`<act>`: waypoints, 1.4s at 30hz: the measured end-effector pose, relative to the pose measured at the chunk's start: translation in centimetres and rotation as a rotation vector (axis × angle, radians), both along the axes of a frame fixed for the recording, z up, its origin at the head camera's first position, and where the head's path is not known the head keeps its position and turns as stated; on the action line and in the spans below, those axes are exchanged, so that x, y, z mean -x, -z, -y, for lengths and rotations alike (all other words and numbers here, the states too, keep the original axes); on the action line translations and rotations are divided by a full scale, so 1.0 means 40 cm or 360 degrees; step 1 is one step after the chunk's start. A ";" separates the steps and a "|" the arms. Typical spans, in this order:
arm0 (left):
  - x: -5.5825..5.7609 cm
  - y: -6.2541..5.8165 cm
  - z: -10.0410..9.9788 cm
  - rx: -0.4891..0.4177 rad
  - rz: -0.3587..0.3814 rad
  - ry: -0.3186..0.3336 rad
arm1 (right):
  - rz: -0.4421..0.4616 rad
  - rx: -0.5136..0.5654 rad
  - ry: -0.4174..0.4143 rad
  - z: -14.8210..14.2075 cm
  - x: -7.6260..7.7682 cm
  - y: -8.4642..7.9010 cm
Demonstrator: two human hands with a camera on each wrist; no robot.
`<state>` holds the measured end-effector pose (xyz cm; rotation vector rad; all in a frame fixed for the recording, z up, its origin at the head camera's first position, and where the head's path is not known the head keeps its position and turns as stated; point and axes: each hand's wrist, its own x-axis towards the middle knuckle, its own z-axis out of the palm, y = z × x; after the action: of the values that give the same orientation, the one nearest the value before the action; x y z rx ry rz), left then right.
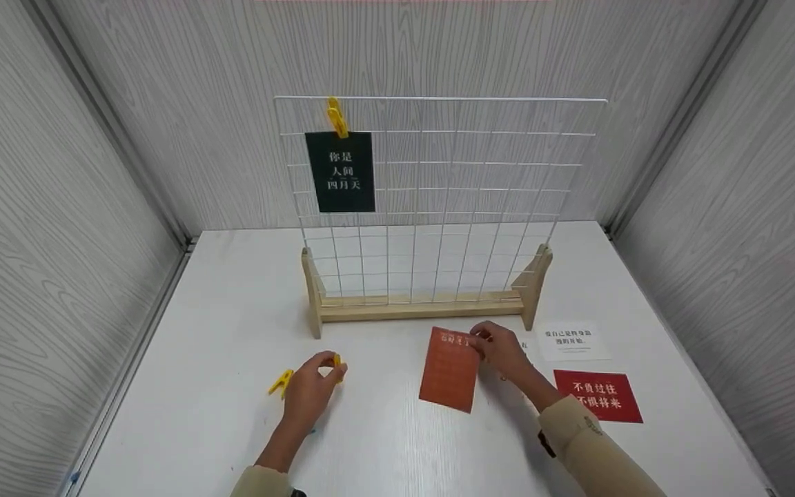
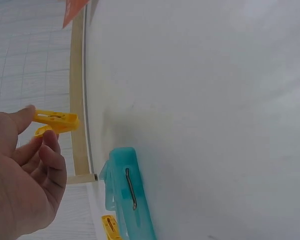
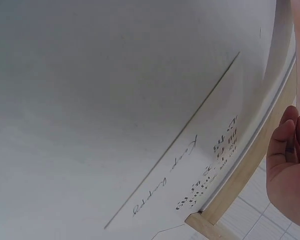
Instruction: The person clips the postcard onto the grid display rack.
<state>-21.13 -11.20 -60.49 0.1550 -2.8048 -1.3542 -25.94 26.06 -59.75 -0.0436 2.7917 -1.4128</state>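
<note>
My left hand (image 1: 309, 388) pinches a yellow clothespin (image 2: 57, 118) between thumb and fingers, over the left part of the table. Beside that hand lies another yellow clothespin (image 1: 281, 382). The left wrist view also shows a large teal clip (image 2: 132, 195) with a metal spring. With thumb and fingertips, my right hand (image 1: 502, 348) holds an orange-red card (image 1: 448, 376) by its upper right corner, in front of the wire grid rack (image 1: 425, 308). On the grid, a third yellow clothespin (image 1: 337, 119) grips a dark green card (image 1: 344, 186) at its top edge.
A white card (image 1: 577, 352) and a red card (image 1: 608, 404) lie at the right. Near the right hand lies another white card (image 3: 189, 165) with handwriting-style text, partly hidden in the head view. Grey wood-grain walls (image 1: 52, 207) enclose the table's back and sides.
</note>
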 end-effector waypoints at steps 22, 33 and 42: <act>0.016 -0.042 -0.033 -0.0170 -0.0052 0.0145 | -0.0051 0.0226 -0.0115 -0.016 0.009 -0.094; 0.025 -0.093 -0.052 -0.0153 -0.0068 0.0185 | -0.0113 0.0258 -0.0175 -0.006 0.001 -0.173; 0.042 -0.149 -0.071 -0.0105 -0.0145 0.0195 | -0.0285 0.0174 -0.0202 -0.011 0.026 -0.198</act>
<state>-22.82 -8.37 -54.53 -0.0769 -2.7364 -1.4394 -26.97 26.49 -51.82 -0.3588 2.7849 -1.6024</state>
